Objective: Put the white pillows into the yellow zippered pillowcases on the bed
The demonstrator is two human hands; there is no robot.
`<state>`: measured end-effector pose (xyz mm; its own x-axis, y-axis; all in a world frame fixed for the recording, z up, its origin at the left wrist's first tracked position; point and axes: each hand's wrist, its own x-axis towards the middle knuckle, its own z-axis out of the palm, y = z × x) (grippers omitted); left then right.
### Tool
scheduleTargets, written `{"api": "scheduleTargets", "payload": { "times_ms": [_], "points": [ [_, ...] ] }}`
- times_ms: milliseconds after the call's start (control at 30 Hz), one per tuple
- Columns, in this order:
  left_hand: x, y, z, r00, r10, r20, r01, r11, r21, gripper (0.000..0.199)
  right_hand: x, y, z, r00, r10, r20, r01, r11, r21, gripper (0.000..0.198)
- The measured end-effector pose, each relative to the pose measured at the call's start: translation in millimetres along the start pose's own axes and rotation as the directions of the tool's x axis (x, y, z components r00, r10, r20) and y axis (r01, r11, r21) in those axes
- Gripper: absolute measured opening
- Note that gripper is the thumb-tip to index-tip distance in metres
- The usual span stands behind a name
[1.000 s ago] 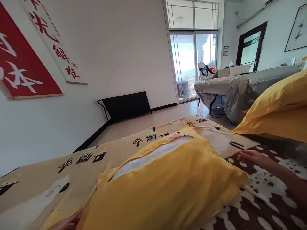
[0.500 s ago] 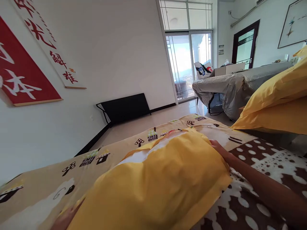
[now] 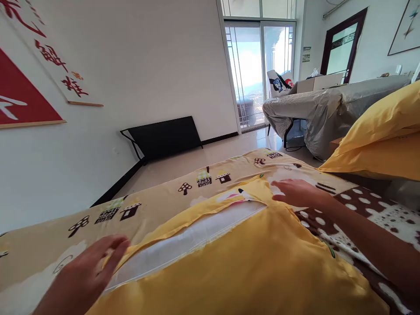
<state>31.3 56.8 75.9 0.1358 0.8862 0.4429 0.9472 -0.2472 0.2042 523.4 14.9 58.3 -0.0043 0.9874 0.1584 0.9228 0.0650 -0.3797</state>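
Note:
A yellow pillowcase lies on the patterned blanket, its long slit gaping and showing a white pillow inside. At the slit's left end is my left hand, thumb and fingers drawn together at the yellow edge. The cloth between those fingers is partly hidden. Beside the pillowcase's far right corner, my right hand has its fingers stretched out and its thumb apart from them. A pink and black print shows on the far flap near that corner.
The beige and brown blanket spreads under the pillowcase. More yellow bedding is heaped at the right. Beyond are a plastic-covered sofa, a folded black panel against the wall, and sliding glass doors.
The pillowcase now lies flatter, with its slit wider and more white showing. My left hand has come up and fully into view. My right hand has shifted to the far corner, fingers extended.

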Motion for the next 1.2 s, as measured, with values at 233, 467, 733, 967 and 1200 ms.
{"api": "scheduleTargets", "payload": {
  "times_ms": [233,467,733,967,1200],
  "points": [
    [16.9,215.0,79.9,0.551,0.718,0.425,-0.673,0.684,-0.281,0.044,50.9,-86.6,63.1,0.899,-0.431,-0.083,0.435,0.899,0.043,0.041],
    [-5.9,201.4,153.8,0.631,0.677,0.379,-0.485,0.726,-0.488,0.035,53.9,-53.6,114.5,0.876,-0.482,-0.008,0.482,0.873,0.073,0.043],
    [-7.3,211.1,140.9,0.645,0.664,0.378,-0.595,0.747,-0.297,0.031,57.3,-26.7,62.1,0.985,-0.164,-0.047,0.155,0.976,-0.153,0.023],
    [4.5,230.5,103.3,0.511,0.772,0.379,-0.76,0.612,-0.222,0.054,44.4,-39.7,45.4,0.992,-0.021,-0.128,-0.009,0.972,-0.233,0.018],
    [43.7,287.6,88.8,0.403,0.565,0.72,-0.553,0.777,-0.3,0.035,36.4,-52.5,40.0,0.986,0.025,-0.164,-0.06,0.976,-0.209,0.025]
  ]
}}
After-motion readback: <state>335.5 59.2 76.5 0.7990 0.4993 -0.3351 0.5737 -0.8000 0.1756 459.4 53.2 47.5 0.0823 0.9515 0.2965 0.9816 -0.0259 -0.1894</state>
